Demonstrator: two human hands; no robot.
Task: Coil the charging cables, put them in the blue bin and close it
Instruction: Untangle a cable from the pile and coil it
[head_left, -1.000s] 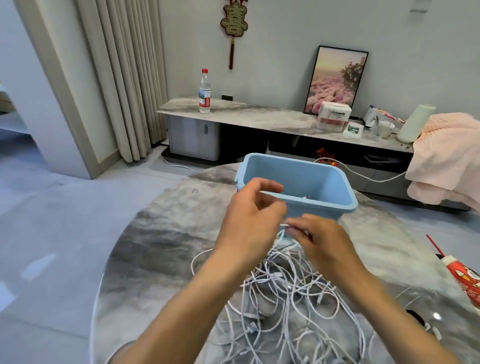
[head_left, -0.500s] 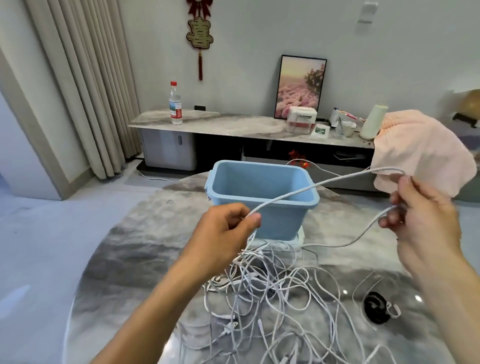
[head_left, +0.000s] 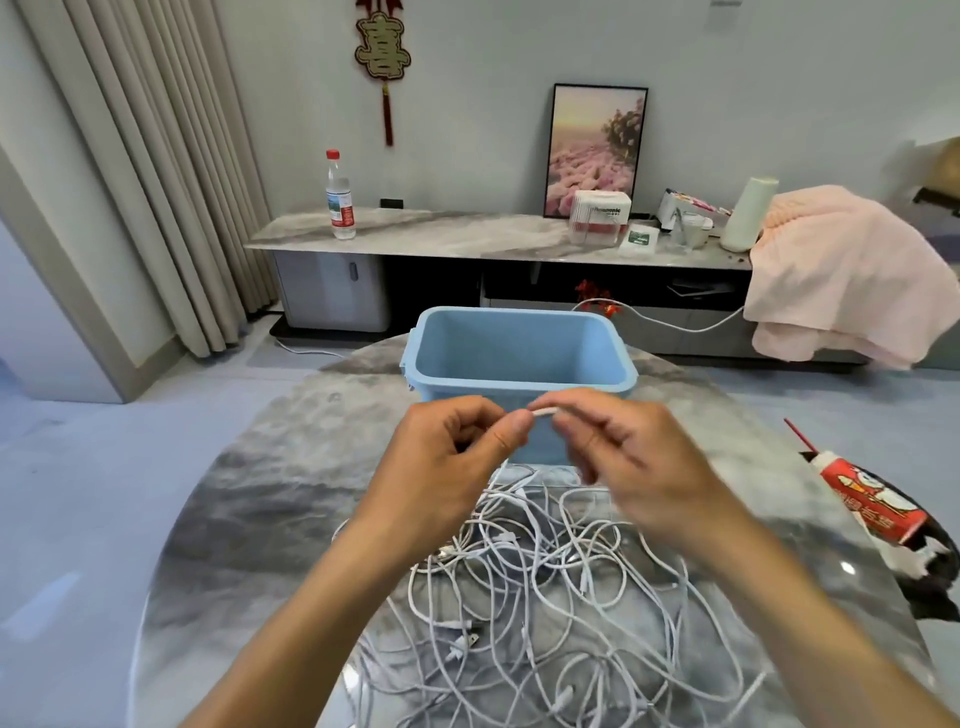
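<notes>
An open blue bin (head_left: 519, 358) stands at the far side of the round marble table (head_left: 249, 499), with no lid in view. A tangle of white charging cables (head_left: 550, 587) lies on the table in front of it. My left hand (head_left: 447, 467) and my right hand (head_left: 639, 467) are held close together just before the bin's near wall. Both pinch the same short stretch of white cable (head_left: 543, 411) between thumb and fingers. The rest of that cable hangs down behind my hands into the pile.
A red and white drink carton (head_left: 872, 499) with a red straw lies at the table's right edge on something black. Behind the table runs a low marble cabinet (head_left: 467, 234) with a water bottle (head_left: 340, 197), boxes and a pink blanket (head_left: 841, 280).
My right hand, which held the cable stretched out far to the right, has come back in to meet the left hand in front of the bin. The long loop is gone.
</notes>
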